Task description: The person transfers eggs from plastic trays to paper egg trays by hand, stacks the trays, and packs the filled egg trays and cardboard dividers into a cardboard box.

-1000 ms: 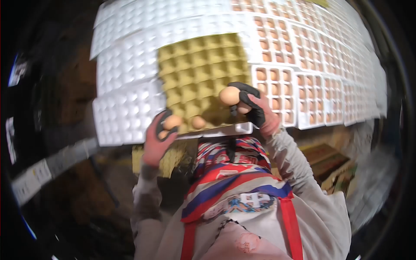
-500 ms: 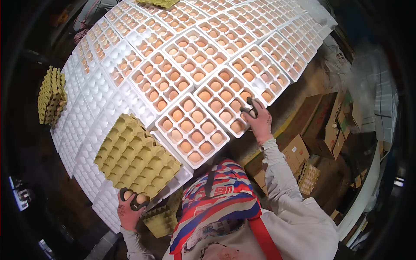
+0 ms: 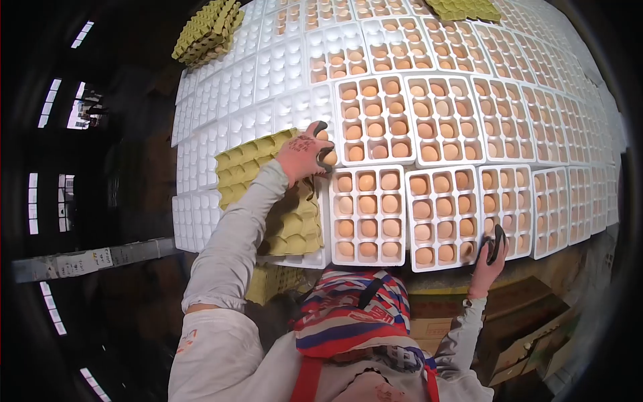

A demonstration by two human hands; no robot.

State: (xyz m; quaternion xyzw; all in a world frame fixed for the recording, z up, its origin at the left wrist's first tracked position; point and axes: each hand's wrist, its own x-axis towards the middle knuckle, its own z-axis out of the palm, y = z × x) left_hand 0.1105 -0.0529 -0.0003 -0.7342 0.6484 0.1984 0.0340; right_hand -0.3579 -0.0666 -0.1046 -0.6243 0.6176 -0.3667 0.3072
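Note:
My left hand [image 3: 308, 151], in a pink glove with dark fingertips, is closed on eggs [image 3: 329, 157] over the right edge of the yellow-green egg tray [image 3: 251, 161]. My right hand [image 3: 491, 256], gloved alike, is at the front edge of the white trays, its dark fingers curled beside an egg [image 3: 489, 226]; whether it grips one is hard to tell. Just right of the yellow-green tray stands a white tray [image 3: 368, 218] full of brown eggs. A second filled white tray [image 3: 443, 218] lies between it and my right hand.
Empty white trays [image 3: 201, 167] cover the left side. Stacked yellow-green trays [image 3: 207, 32] stand at the back left, and another yellow-green tray [image 3: 463, 8] lies at the back. Cardboard boxes [image 3: 516, 328] are below the table's edge at right.
My left hand has moved from the yellow-green tray's front edge up to its right side, still with eggs. My right hand remains by the filled trays' front edge. The view has turned.

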